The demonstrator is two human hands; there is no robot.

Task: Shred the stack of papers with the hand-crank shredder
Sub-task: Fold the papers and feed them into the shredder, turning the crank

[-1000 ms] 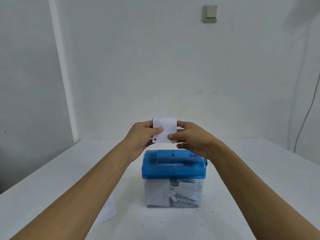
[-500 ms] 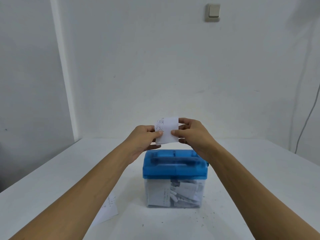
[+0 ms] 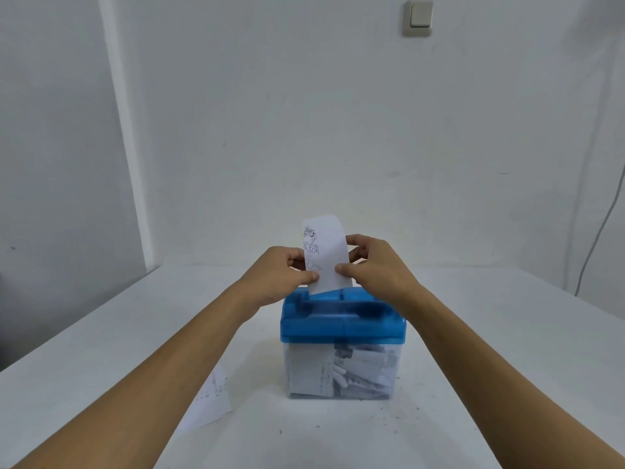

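The hand-crank shredder (image 3: 343,324) has a blue lid on a clear bin and stands mid-table; shredded strips fill the bin. A small white sheet of paper (image 3: 326,255) with a drawn figure is held upright just above the back of the lid, its lower edge at the lid's top. My left hand (image 3: 279,275) pinches its left edge and my right hand (image 3: 375,270) pinches its right edge. The crank is hidden behind my right hand. Another printed paper (image 3: 211,401) lies flat on the table, partly under my left forearm.
The white table (image 3: 490,350) runs to a white wall behind. Dark specks of paper dust (image 3: 389,421) lie in front of the shredder. A wall switch (image 3: 418,17) sits high up, and a cable (image 3: 598,238) hangs at the far right.
The paper has been turned from lying wide to standing tall and has come down to the shredder's lid. Both hands moved lower with it.
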